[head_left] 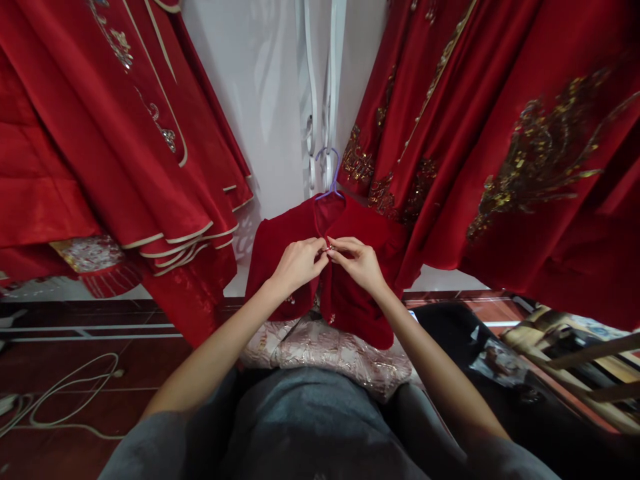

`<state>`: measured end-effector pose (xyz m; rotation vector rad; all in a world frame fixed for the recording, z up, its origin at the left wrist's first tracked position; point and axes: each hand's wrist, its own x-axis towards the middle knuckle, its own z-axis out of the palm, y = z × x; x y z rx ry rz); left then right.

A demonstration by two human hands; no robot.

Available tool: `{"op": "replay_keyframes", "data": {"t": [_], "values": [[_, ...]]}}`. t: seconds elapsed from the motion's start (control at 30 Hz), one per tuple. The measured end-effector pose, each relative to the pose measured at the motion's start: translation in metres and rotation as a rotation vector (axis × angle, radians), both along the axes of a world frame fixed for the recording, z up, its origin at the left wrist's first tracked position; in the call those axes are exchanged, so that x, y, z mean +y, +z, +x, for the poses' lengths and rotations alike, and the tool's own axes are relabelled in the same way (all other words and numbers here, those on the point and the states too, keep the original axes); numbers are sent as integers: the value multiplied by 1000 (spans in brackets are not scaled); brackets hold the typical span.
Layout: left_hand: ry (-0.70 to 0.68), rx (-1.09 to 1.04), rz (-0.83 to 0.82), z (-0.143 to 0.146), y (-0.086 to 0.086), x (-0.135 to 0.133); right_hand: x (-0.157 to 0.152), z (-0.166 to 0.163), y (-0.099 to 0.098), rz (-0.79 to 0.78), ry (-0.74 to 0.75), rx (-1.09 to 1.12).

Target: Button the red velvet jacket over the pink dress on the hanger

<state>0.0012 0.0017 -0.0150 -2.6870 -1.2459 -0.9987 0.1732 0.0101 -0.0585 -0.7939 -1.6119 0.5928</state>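
A short red velvet jacket (357,310) hangs in front of me on a purple hanger (334,187). At the upper part of its front opening, my left hand (301,263) pinches one front edge. My right hand (361,265) pinches the opposite edge, with the fingertips of both hands almost meeting. Something small and shiny, perhaps a button or clasp, shows between them, mostly hidden by the fingers. Lower down, the two fronts hang apart, with small beaded ornaments near the hem. Beneath the jacket lies pale pink, shiny patterned cloth (345,357) across my lap.
Red garments with pale trim (145,153) hang at left. Red gowns with gold sequins (520,180) hang at right. White curved metalwork (313,80) stands behind the hanger. A white cable (75,427) loops on the floor at left. A clear plastic bag (497,363) lies on black material at right.
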Motion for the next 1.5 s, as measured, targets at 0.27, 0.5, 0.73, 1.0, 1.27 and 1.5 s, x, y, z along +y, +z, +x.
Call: {"op": "replay_keyframes", "data": {"t": [0.27, 0.5, 0.73, 1.0, 1.27, 1.5], "values": [[-166, -144, -126, -8, -1, 16, 2, -5, -7, 51, -54, 37], [-114, -97, -111, -4, 5, 15, -2, -10, -10, 35, -72, 103], [-90, -84, -98, 3, 4, 13, 4, -9, -17, -66, 39, 193], [-103, -44, -58, 1, 5, 17, 7, -7, -15, -82, 33, 186], [-174, 55, -48, -3, 11, 26, 10, -9, -16, -93, 18, 193], [-166, 247, 70, -3, 16, 32, 12, -13, -19, -90, -1, 205]]}}
